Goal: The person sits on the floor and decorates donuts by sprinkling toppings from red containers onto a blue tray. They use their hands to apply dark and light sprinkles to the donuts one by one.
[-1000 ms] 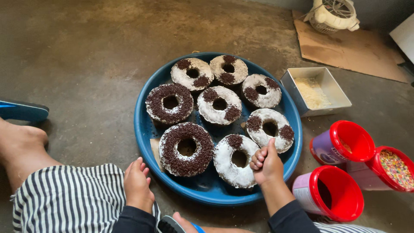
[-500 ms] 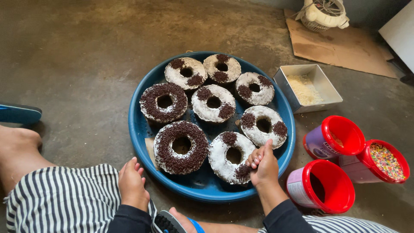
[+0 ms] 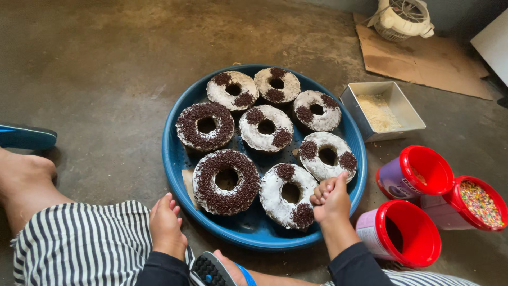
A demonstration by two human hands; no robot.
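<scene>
Seven ring-shaped doughnuts lie in a round blue plastic tray [image 3: 174,159] on the bare concrete floor [image 3: 95,63]. Five carry white icing with separate patches of dark chocolate sprinkles; two, at the left [image 3: 205,126] and the near left [image 3: 226,181], are covered almost wholly in sprinkles.

Right hand [image 3: 331,200]: curled into a loose fist with fingers bunched, over the tray's near right edge, just beside the near white-iced doughnut [image 3: 288,195] and the right-hand white-iced doughnut [image 3: 328,156]. Whether anything is pinched inside the fingers cannot be made out.

Left hand [image 3: 166,225]: lying palm down with fingers relaxed on the striped black-and-white cloth [image 3: 79,249] at the tray's near left rim, holding nothing.

Beside the tray, right: a square grey metal tin [image 3: 407,114] with pale crumbs, and three red-rimmed plastic tubs. The far tub [image 3: 415,172] shows little of its contents; the right tub [image 3: 479,204] holds multicoloured sprinkles; the near tub [image 3: 402,233] looks dark inside, contents unclear.

Partly cut off: a bare foot [image 3: 21,177] and a blue sandal [image 3: 26,136] at the left edge, a flat brown cardboard sheet [image 3: 423,58] and a white fan-like appliance [image 3: 399,18] at the top.
</scene>
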